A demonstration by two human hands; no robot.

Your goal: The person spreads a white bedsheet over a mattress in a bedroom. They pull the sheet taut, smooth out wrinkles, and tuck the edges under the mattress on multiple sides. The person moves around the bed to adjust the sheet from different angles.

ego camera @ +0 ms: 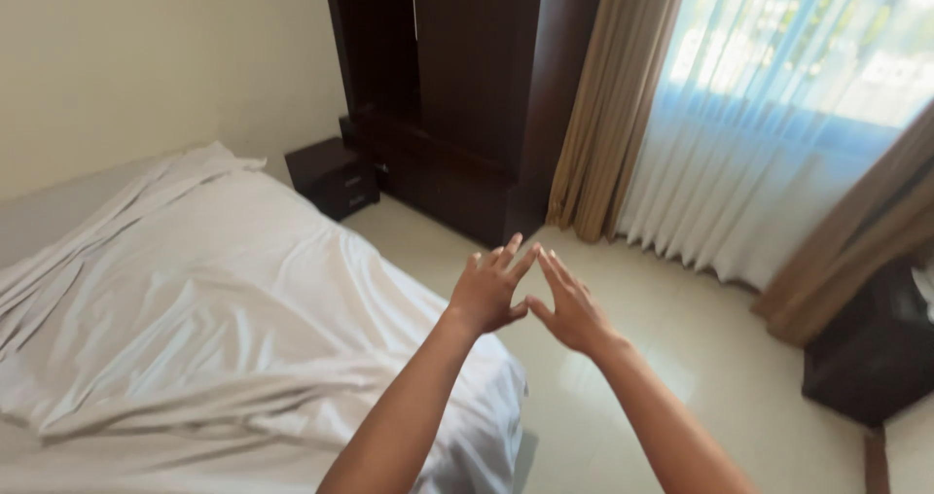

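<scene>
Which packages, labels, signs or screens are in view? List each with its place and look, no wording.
None are in view: no package, label, sign or screen.
What shows instead: a bed with a rumpled white sheet at left, a dark wooden wardrobe at the back, and a small dark nightstand beside it.
Both hands, left hand and right hand, are held out open and hold nothing.

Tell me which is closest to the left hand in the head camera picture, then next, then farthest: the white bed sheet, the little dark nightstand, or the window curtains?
From the left hand:
1. White bed sheet, just below and left of the hand.
2. Little dark nightstand, farther up and left, beside the bed.
3. Window curtains, far off on the right wall.
</scene>
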